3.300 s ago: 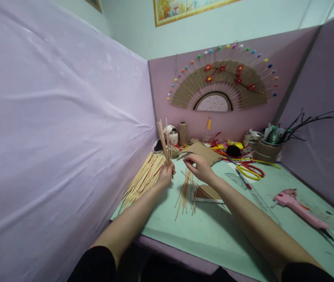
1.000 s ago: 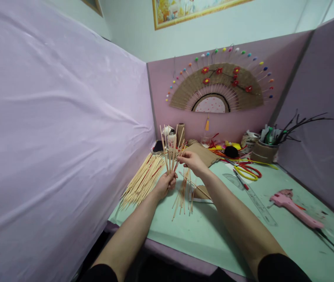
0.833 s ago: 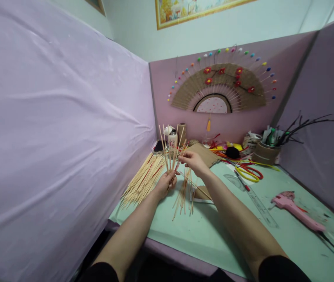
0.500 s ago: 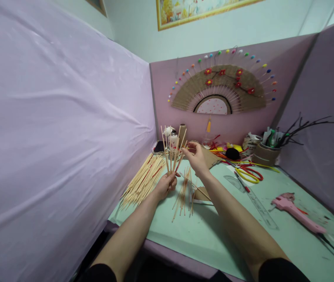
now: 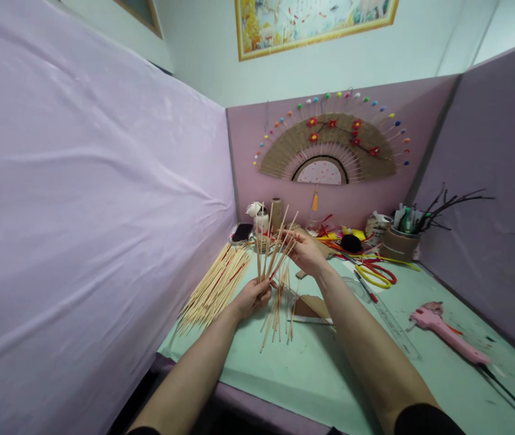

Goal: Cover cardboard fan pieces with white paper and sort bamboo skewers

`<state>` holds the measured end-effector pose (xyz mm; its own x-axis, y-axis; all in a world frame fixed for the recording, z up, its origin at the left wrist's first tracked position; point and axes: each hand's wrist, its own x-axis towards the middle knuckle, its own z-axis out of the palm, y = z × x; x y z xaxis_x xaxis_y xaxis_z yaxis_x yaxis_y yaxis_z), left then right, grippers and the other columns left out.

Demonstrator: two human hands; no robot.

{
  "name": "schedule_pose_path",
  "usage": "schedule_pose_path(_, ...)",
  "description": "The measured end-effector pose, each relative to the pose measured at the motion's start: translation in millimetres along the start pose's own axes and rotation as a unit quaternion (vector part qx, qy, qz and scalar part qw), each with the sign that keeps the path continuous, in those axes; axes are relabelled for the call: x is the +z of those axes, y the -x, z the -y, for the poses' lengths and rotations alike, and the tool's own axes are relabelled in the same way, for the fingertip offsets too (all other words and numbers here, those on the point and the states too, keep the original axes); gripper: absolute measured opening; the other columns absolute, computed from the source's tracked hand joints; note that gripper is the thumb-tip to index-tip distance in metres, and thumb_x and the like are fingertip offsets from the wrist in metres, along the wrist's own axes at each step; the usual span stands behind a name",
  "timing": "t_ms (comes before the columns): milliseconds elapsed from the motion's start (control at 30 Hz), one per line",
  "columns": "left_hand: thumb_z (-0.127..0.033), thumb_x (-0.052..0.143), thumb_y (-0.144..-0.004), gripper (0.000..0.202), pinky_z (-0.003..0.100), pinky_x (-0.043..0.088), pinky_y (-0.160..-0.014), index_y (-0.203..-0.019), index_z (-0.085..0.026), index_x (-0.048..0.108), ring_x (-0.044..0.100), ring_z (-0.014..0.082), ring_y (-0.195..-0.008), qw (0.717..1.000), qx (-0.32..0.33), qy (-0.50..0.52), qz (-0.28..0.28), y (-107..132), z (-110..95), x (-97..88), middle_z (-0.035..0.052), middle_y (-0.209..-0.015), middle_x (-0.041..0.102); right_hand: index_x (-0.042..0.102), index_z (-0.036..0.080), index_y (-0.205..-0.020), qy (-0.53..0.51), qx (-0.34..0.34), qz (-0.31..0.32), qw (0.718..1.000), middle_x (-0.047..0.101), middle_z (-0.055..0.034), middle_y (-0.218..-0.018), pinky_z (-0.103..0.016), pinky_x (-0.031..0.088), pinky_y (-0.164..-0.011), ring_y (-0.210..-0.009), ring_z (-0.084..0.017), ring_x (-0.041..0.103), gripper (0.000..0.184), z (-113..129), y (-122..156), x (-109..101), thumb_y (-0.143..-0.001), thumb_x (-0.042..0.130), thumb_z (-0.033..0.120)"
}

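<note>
My left hand (image 5: 250, 298) is closed round the lower ends of a fanned bunch of thin bamboo sticks (image 5: 274, 246), which stand upright above it. My right hand (image 5: 305, 251) is at the upper part of that fan, fingers curled and pinching among the sticks. Below the hands a small loose heap of sticks (image 5: 278, 308) lies on the green table (image 5: 329, 368). A large pile of sticks (image 5: 214, 287) lies to the left by the purple partition. A brown cardboard piece (image 5: 311, 306) lies just right of the loose heap.
Along the back stand a twine spool (image 5: 276, 211), small bottles (image 5: 261, 219), a black ball (image 5: 351, 243) and a cup of tools and dark twigs (image 5: 397, 241). Yellow-red scissors (image 5: 375, 275), a clear ruler (image 5: 390, 323) and a pink glue gun (image 5: 447, 334) lie to the right. A decorated fan (image 5: 329, 148) hangs on the back partition.
The tight bunch in my left hand has been spread into a fan. My right hand has moved from the table up to the stick tops. The view has tilted slightly upward.
</note>
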<state>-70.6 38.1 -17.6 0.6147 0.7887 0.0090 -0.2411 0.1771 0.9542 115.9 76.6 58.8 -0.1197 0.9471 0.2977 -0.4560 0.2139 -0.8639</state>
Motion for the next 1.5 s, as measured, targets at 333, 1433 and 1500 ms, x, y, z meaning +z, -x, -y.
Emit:
schedule_pose_path(333,-0.059,0.066,-0.075,0.048,0.02,0.009,-0.035,-0.088,-0.014,0.058,0.012,0.0031,-0.034,0.999,-0.026,0.013,0.042,3,-2,-2.2,-0.0115,-0.042,0.03,0.073,0.021,-0.084,-0.006,-0.021,0.004,1.0,0.069,-0.0012,-0.076,-0.024,0.049,-0.068,-0.066,-0.011,0.06,0.037,7,4,6,-0.06,0.084,0.047)
schedule_pose_path(1433,-0.042,0.055,-0.082,0.027,0.018,0.008,-0.035,-0.088,-0.016,0.052,0.033,0.0039,-0.029,0.961,0.025,0.029,-0.274,-12,1,-14.0,-0.0049,-0.05,0.052,0.057,0.019,-0.072,-0.04,-0.184,-0.292,0.938,0.059,0.0051,-0.064,-0.017,0.046,-0.051,-0.053,-0.005,0.051,0.031,49,1,-20,-0.061,0.081,0.037)
schedule_pose_path(1500,-0.044,0.057,-0.08,0.028,0.018,0.007,-0.036,-0.086,-0.016,0.052,0.03,0.0031,-0.029,0.956,0.041,0.04,-0.287,-12,0,-13.8,-0.0059,-0.049,0.051,0.061,0.02,-0.079,0.046,-0.276,-0.274,0.92,0.062,0.0029,-0.072,-0.021,0.05,-0.058,-0.057,-0.007,0.054,0.027,50,15,-4,-0.07,0.076,0.041)
